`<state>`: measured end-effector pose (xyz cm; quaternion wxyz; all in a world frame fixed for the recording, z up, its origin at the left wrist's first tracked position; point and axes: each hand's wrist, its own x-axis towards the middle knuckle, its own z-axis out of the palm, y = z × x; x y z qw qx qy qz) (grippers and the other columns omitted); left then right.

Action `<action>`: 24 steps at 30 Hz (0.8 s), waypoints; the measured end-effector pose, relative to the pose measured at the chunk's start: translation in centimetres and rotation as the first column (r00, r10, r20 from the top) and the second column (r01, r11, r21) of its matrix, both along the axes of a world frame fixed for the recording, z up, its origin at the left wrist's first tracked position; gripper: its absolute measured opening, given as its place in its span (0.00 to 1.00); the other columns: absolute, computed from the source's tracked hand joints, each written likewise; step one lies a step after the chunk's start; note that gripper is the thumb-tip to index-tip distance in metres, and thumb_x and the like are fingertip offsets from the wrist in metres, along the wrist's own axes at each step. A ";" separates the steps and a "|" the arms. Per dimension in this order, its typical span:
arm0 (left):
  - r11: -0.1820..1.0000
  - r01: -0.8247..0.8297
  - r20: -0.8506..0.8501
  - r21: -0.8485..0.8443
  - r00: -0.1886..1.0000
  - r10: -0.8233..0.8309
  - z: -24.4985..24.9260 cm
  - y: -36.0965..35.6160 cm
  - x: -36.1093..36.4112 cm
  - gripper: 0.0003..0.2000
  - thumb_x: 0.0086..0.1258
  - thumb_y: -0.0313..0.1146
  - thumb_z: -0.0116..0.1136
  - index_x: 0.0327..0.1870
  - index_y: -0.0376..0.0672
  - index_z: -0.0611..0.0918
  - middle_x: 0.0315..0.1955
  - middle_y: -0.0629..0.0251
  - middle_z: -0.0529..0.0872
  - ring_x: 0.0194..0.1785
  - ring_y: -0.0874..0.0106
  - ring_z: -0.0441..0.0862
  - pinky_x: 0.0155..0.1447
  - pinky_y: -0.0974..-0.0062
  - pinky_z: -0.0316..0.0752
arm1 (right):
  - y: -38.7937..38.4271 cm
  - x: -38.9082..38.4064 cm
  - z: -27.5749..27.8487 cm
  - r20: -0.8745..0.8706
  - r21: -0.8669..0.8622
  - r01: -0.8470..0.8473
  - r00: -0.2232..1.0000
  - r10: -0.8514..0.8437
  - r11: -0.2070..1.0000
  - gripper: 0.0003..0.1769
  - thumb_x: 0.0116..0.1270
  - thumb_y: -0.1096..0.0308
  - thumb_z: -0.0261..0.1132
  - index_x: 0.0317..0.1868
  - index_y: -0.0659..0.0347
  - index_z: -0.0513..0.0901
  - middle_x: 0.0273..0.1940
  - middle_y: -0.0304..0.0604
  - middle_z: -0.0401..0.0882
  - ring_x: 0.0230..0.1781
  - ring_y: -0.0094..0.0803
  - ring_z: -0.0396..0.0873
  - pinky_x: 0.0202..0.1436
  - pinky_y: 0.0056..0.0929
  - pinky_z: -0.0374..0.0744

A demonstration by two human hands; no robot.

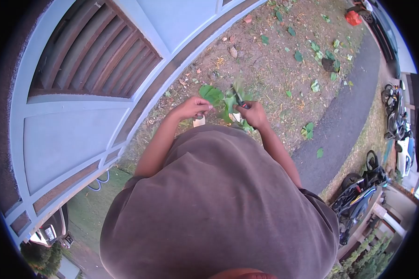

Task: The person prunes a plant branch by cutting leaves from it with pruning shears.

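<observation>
My left hand [193,109] is closed in a pinch, fingertips at the lower edge of a broad green leaf [211,94]. In my right hand [253,115] is a pair of pruning shears [243,105] with a dark handle and a touch of red, its blades pointing up and left. A cluster of green leaves [229,103] lies between the two hands, right at the blades, and part of it is blurred. Both hands are in front of my body, over the ground.
Fallen leaves [298,56] and a stone [233,52] dot the bare soil. A pale blue wall with a brown louvred vent [97,51] runs along the left. To the right are a paved path [330,121], parked motorcycles [358,197] and an orange-red bag [353,18].
</observation>
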<state>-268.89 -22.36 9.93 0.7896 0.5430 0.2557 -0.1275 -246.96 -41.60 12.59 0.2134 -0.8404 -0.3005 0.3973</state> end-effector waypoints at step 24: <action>0.471 -0.397 0.400 0.788 0.911 0.098 -0.1 1.4 -2.3 0.14 0.83 0.37 0.50 0.60 0.46 0.85 0.29 0.54 0.85 0.34 0.62 0.86 0.43 0.63 0.78 | -7.1 -2.8 -2.1 -0.877 -0.005 0.999 0.016 -0.481 0.041 0.17 0.73 0.50 0.66 0.43 0.56 0.79 0.39 0.44 0.82 0.45 0.38 0.84 0.54 0.43 0.84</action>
